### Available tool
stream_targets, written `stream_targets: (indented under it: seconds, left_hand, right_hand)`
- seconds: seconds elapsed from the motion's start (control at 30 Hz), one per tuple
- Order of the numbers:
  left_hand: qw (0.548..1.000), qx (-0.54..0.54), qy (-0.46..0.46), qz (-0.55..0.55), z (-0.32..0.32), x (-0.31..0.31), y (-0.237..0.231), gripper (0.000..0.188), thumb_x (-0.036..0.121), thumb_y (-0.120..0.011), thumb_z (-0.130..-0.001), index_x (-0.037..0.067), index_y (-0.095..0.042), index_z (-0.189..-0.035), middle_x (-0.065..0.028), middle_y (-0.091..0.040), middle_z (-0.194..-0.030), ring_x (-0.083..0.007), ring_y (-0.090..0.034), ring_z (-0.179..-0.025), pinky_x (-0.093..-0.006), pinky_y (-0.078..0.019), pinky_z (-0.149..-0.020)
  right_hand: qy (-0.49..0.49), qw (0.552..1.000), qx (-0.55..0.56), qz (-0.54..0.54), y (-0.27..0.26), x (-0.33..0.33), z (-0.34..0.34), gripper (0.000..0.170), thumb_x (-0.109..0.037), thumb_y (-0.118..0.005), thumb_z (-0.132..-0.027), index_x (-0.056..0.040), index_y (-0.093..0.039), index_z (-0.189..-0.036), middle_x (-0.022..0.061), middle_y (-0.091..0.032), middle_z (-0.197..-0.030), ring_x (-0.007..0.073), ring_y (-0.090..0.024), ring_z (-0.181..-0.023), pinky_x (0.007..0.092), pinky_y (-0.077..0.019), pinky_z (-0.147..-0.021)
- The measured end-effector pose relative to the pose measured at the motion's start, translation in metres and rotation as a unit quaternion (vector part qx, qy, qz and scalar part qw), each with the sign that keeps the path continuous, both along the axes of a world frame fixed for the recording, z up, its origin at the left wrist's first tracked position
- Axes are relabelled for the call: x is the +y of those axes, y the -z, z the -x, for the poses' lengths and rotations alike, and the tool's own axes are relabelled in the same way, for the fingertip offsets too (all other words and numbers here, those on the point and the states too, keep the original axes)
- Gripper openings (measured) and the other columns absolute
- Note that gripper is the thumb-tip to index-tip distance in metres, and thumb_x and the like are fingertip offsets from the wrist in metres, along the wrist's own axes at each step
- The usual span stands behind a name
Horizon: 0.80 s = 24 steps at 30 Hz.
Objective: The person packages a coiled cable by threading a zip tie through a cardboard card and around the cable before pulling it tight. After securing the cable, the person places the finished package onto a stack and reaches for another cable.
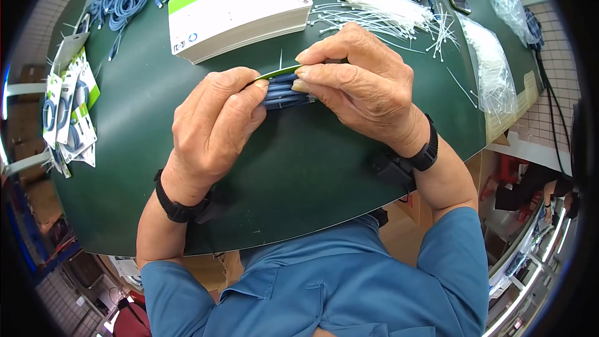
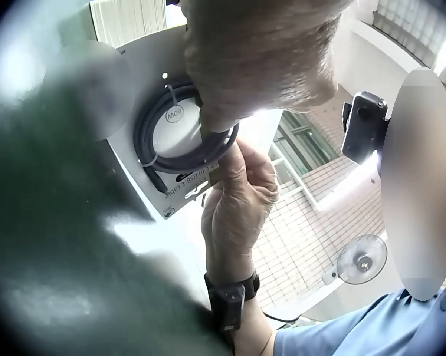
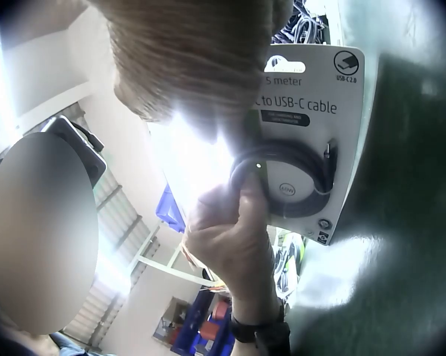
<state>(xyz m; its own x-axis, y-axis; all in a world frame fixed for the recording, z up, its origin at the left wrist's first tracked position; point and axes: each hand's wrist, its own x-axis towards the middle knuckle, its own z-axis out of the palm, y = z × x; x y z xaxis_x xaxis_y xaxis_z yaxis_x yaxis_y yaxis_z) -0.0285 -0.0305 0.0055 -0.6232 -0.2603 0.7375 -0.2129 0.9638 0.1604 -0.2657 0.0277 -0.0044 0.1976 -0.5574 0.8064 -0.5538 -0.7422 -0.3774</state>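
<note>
A coiled dark blue USB-C cable (image 1: 285, 92) lies against a printed backing card (image 3: 345, 100), seen nearly edge-on in the head view. Its green edge faces up, and a white zip tie's tail (image 1: 281, 59) stands up behind it. My left hand (image 1: 215, 118) pinches the left end of card and coil between thumb and fingers. At the other end, my right hand (image 1: 368, 84) pinches them too, its thumb and fingertips along the coil. White ties cross the coil (image 2: 145, 141) in the left wrist view.
Just beyond the hands stands a stack of white-and-green cards (image 1: 240, 15). Loose white zip ties (image 1: 387, 12) and a bag of them (image 1: 490, 65) lie to the right. Carded cables (image 1: 72, 112) are piled at left, with bundled blue cables (image 1: 125, 3) at the back.
</note>
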Motion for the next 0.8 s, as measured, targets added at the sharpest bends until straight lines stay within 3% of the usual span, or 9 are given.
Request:
stream_targets:
  seconds: [0.43, 0.57, 0.67, 0.7, 0.8]
  left_hand:
    - [0.999, -0.018, 0.029, -0.021, 0.0, -0.003, -0.006, 0.031, -0.007, -0.078, -0.069, -0.005, -0.066, -0.097, -0.0166, -0.067, -0.097, -0.0286, -0.067, -0.076, -0.0363, -0.0554, -0.062]
    - [0.999, -0.011, 0.044, -0.027, 0.004, -0.001, -0.01, 0.031, -0.007, -0.078, -0.069, -0.005, -0.065, -0.098, -0.017, -0.067, -0.097, -0.0291, -0.066, -0.076, -0.0367, -0.0548, -0.062]
    - [0.999, -0.009, 0.047, -0.026, 0.004, 0.001, -0.01, 0.032, -0.008, -0.077, -0.069, -0.006, -0.065, -0.098, -0.017, -0.067, -0.096, -0.0294, -0.066, -0.076, -0.037, -0.0547, -0.062]
    - [0.999, -0.009, 0.045, -0.025, 0.004, 0.002, -0.01, 0.031, -0.008, -0.077, -0.069, -0.006, -0.065, -0.098, -0.0169, -0.067, -0.096, -0.0296, -0.067, -0.076, -0.0372, -0.0549, -0.062]
    - [0.999, -0.009, 0.04, -0.024, 0.005, 0.004, -0.01, 0.031, -0.008, -0.077, -0.069, -0.006, -0.064, -0.098, -0.0167, -0.066, -0.096, -0.03, -0.067, -0.076, -0.0377, -0.0554, -0.062]
  right_hand:
    - [-0.002, 0.999, 0.017, -0.036, -0.008, 0.0, 0.003, 0.026, 0.0, -0.09, -0.075, -0.0044, -0.076, -0.095, 0.0113, -0.075, -0.098, 0.0217, -0.069, -0.077, 0.0312, -0.0551, -0.064]
    - [-0.007, 0.996, 0.003, -0.083, -0.025, 0.001, 0.022, 0.021, -0.002, -0.087, -0.079, -0.0021, -0.076, -0.097, 0.0101, -0.075, -0.094, 0.0213, -0.07, -0.076, 0.0308, -0.0562, -0.066]
    - [0.166, 0.958, -0.05, -0.228, -0.032, -0.005, 0.049, 0.016, -0.006, -0.083, -0.082, 0.0003, -0.077, -0.095, 0.0104, -0.075, -0.09, 0.0216, -0.07, -0.075, 0.0304, -0.0569, -0.069]
    - [0.171, 0.958, -0.042, -0.227, -0.03, -0.007, 0.059, 0.016, -0.006, -0.083, -0.082, 0.0003, -0.077, -0.095, 0.0104, -0.075, -0.09, 0.0216, -0.07, -0.075, 0.0304, -0.0569, -0.069]
    - [0.262, 0.904, 0.104, -0.32, -0.021, -0.008, 0.084, 0.015, -0.01, -0.081, -0.083, 0.0011, -0.079, -0.092, 0.012, -0.076, -0.089, 0.0214, -0.071, -0.075, 0.0316, -0.0571, -0.071]
